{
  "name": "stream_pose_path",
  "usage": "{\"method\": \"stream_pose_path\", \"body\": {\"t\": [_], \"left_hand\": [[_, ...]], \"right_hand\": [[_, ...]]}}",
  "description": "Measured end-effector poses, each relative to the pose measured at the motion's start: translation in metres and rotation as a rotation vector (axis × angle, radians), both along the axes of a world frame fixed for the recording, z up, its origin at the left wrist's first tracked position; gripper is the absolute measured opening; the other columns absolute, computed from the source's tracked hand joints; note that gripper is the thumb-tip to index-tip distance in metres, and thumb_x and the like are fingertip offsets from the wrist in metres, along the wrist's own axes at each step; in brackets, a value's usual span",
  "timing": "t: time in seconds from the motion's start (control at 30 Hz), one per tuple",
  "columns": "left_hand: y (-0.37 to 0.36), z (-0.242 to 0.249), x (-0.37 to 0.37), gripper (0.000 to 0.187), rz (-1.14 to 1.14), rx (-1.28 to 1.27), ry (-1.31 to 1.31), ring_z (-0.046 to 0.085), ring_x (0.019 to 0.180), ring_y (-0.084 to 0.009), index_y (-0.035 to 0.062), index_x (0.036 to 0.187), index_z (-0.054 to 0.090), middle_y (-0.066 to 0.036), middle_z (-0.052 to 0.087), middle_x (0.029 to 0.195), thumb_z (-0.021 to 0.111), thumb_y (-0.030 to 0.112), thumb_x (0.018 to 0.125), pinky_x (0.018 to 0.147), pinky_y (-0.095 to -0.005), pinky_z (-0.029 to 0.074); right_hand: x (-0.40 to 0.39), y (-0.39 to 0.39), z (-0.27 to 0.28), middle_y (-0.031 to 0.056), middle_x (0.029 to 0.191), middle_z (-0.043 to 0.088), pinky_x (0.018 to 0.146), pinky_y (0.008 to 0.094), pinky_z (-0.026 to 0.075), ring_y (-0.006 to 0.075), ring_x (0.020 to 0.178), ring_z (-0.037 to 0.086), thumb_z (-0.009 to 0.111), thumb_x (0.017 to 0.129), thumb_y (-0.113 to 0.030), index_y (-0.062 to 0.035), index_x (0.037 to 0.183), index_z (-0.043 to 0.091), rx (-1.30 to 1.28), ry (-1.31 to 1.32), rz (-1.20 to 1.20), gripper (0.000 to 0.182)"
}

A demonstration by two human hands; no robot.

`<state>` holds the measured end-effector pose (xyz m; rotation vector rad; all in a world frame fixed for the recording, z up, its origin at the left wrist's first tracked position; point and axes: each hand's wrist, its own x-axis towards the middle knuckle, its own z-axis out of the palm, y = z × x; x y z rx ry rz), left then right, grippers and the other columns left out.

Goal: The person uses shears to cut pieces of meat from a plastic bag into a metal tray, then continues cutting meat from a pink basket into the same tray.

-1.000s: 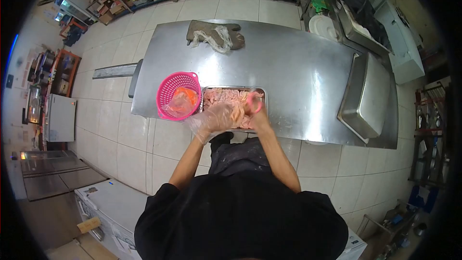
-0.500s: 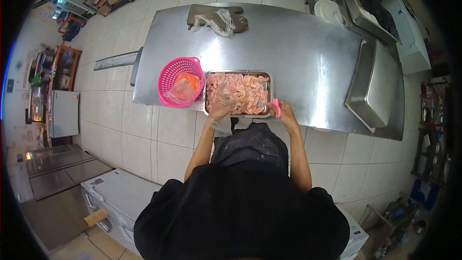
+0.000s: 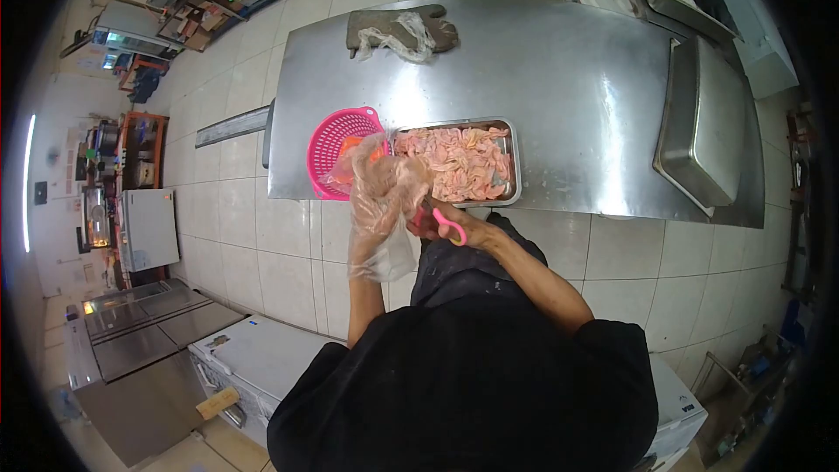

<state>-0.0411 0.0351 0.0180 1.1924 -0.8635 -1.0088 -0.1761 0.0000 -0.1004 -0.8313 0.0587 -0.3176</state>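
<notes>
A clear plastic bag or glove covers my left hand, which is raised over the left end of the metal tray; its fingers are blurred under the plastic. Pink scissors are in my right hand, beside my left hand at the tray's near edge. The blades are mostly hidden between the hands. Pale pink raw meat pieces fill the tray. Left of it, a pink perforated basket holds an orange item in plastic, partly behind my left hand.
A grey oven mitt with crumpled clear plastic lies at the steel table's far side. A large metal pan stands at its right end. White freezers are behind me.
My left hand has lifted from the meat and moved toward the basket. My right hand has brought the scissors leftward from the tray's right corner to my left hand. The view has shifted slightly.
</notes>
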Motion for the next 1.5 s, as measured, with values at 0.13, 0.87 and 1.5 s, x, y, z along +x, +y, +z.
{"method": "stream_pose_path", "body": {"t": [0.13,0.87,1.5], "left_hand": [[0.015,0.011,0.011,0.056,0.001,0.05,-0.077,0.058,0.087,-0.0144,0.0059,0.134,0.029,-0.008,0.059,0.094,0.06,0.015,0.088,0.075,-0.0239,0.047],[0.015,-0.007,0.069,0.04,0.354,-0.348,0.19,0.06,0.083,-0.0189,0.0126,0.102,0.037,-0.003,0.051,0.09,0.064,-0.003,0.076,0.07,-0.0341,0.056],[0.031,0.045,0.033,0.055,0.065,-0.034,-0.295,0.049,0.113,-0.0196,0.0054,0.134,0.03,-0.013,0.046,0.129,0.056,-0.003,0.086,0.095,-0.0307,0.042]], "right_hand": [[0.034,0.007,-0.004,-0.0003,0.101,0.048,0.085,0.0266,0.042,0.0111,0.092,0.048,0.068,0.067,-0.063,-0.0063,0.119,0.041,0.057,0.055,0.007,0.082],[-0.009,-0.02,0.031,-0.0023,0.069,0.049,0.06,0.0238,0.041,0.0082,0.065,0.046,0.088,0.061,-0.026,-0.0081,0.08,0.046,-0.398,0.383,-0.292,0.049],[0.017,-0.031,0.027,0.0043,0.091,0.057,0.069,0.0254,0.044,0.0115,0.082,0.051,0.079,0.069,-0.04,-0.0023,0.096,0.049,-0.426,-0.017,0.301,0.055]]}}
